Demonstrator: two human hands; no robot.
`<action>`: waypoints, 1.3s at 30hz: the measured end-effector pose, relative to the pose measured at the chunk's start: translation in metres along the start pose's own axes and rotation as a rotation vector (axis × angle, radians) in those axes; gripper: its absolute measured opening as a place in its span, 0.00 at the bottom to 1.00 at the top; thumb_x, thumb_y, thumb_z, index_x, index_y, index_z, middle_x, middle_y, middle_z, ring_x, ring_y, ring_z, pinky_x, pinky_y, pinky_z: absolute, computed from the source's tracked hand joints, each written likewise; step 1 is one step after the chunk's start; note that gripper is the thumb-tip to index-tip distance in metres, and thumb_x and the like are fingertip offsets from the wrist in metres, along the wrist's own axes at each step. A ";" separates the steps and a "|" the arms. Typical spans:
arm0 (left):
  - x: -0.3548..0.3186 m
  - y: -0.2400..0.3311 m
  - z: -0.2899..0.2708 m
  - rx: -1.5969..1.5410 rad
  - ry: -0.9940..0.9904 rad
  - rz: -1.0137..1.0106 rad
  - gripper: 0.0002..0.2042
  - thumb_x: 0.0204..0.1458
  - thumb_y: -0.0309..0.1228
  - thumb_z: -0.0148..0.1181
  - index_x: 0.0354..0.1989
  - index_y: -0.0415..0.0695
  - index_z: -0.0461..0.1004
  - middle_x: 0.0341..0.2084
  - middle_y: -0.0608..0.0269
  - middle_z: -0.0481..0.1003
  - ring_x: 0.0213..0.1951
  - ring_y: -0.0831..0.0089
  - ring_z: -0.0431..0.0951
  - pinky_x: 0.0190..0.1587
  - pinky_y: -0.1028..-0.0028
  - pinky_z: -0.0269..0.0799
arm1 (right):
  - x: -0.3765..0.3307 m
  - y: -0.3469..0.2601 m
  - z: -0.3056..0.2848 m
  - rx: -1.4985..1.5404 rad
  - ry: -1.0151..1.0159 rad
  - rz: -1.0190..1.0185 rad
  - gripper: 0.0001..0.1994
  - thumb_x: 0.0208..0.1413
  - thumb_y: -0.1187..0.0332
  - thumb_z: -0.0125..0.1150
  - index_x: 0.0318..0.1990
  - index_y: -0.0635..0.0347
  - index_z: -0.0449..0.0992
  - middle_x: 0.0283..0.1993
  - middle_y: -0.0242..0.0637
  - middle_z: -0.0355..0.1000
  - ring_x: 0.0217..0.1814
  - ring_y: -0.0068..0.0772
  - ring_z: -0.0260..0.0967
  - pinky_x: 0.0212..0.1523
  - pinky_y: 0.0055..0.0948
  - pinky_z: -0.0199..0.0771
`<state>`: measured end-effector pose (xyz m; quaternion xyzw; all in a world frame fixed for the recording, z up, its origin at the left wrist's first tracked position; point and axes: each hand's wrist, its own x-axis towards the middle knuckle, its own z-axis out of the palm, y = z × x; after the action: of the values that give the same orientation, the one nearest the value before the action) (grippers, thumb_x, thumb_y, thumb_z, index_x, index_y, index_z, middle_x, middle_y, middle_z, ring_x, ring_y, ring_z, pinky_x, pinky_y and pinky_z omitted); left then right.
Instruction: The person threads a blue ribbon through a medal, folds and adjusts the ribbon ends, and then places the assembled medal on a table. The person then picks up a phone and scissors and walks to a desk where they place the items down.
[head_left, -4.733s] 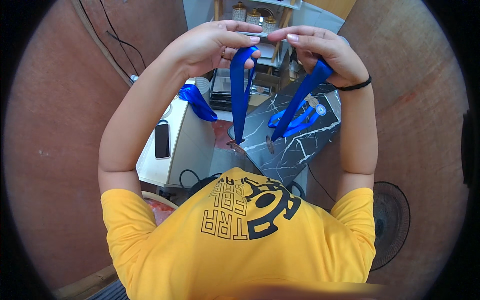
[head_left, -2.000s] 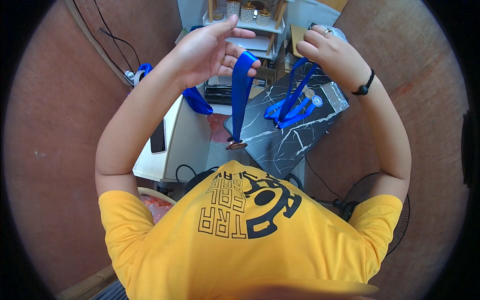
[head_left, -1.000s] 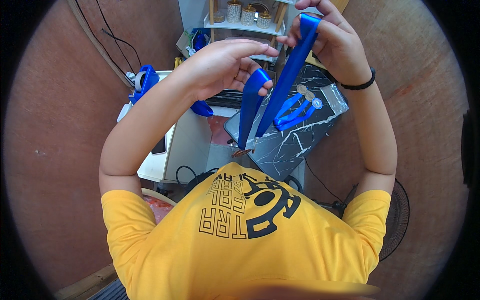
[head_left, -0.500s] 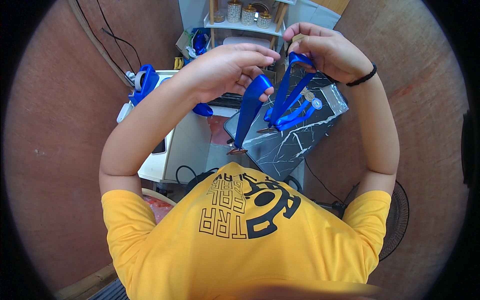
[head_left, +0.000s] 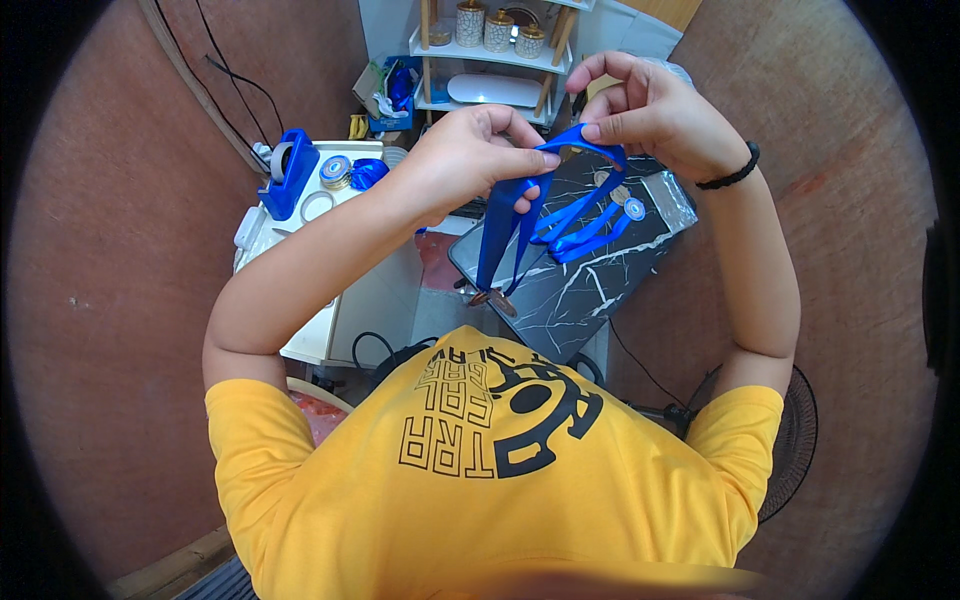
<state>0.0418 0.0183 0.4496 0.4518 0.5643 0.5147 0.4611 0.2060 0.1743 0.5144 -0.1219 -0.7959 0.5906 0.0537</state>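
My left hand (head_left: 470,160) is closed on a blue medal ribbon (head_left: 497,235), which hangs down in a loop from its fingers. At the bottom of the hanging ribbons dangle bronze-coloured medals (head_left: 484,298), edge-on and close together. My right hand (head_left: 655,118) pinches the top of another blue ribbon between thumb and fingers, and this ribbon stretches across to my left hand. Beyond and below, more medals (head_left: 634,209) with blue ribbons lie on a black marble-patterned table (head_left: 565,310).
A clear plastic packet (head_left: 670,200) lies at the table's right edge. On the white cabinet (head_left: 375,290) at left are a blue tape dispenser (head_left: 290,178), a medal stack (head_left: 336,172) and a tape ring (head_left: 318,206). Behind stands a shelf (head_left: 490,50) with jars; a fan (head_left: 795,440) is at right.
My hands have come closer together. The right hand's ribbon has moved left to meet the one in my left hand, and the medals now hang together. The cabinet's medal stack has come into view.
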 end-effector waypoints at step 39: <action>-0.009 0.031 -0.025 -0.137 0.079 0.260 0.18 0.60 0.37 0.52 0.54 0.40 0.67 0.39 0.51 0.78 0.43 0.64 0.81 0.48 0.71 0.76 | -0.011 0.055 0.039 0.052 0.362 -0.740 0.26 0.50 0.76 0.68 0.57 0.66 0.66 0.61 0.54 0.66 0.55 0.37 0.72 0.51 0.34 0.77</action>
<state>0.0197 0.0069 0.4826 0.4681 0.4824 0.6246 0.3976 0.2143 0.1501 0.4506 0.0719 -0.7486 0.5204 0.4045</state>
